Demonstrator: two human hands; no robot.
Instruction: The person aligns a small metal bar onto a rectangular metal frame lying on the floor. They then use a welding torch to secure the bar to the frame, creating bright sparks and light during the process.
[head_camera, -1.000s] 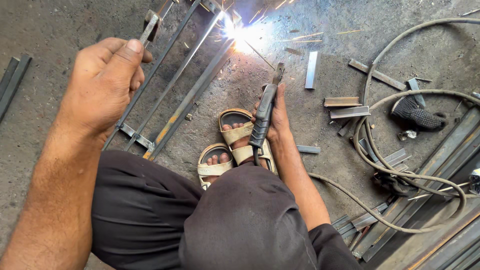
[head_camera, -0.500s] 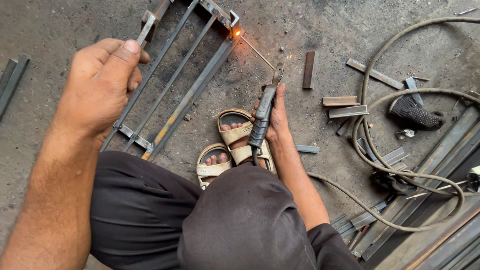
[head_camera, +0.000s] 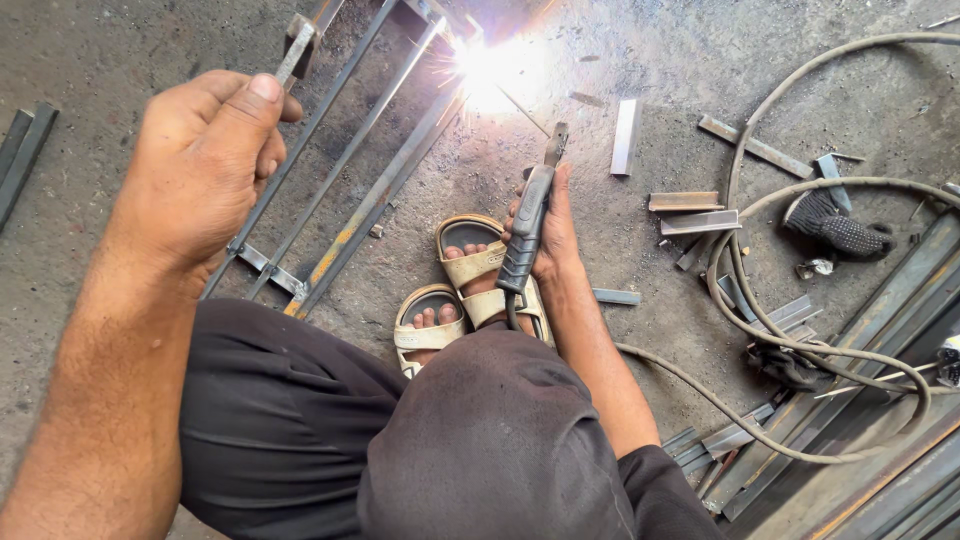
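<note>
Squatting on the concrete floor (head_camera: 90, 70), the person holds a welding holder (head_camera: 527, 232) in the right hand (head_camera: 553, 232), with the fingers closed tight around its dark handle. From the tip of the holder a thin rod (head_camera: 522, 110) goes toward 11 o'clock and ends in a bright white spark (head_camera: 490, 70) at the far end of a metal frame (head_camera: 370, 170). The frame is made of long thin bars, and it lies on the floor from 7 o'clock to 1 o'clock, just beside the two feet in tan sandals (head_camera: 465, 285). The left hand (head_camera: 200, 170) is raised at 10 o'clock, and its fingers are curled into a loose fist with the thumb pressed on top; I cannot tell if something is inside it. A thick cable (head_camera: 800, 345) runs from the holder toward 4 o'clock and makes loops on the floor. Short pieces of cut metal (head_camera: 693, 212) lie at 2 o'clock, and near them is a dark glove (head_camera: 838, 222). Long steel bars (head_camera: 860, 430) lie at 4 o'clock.
</note>
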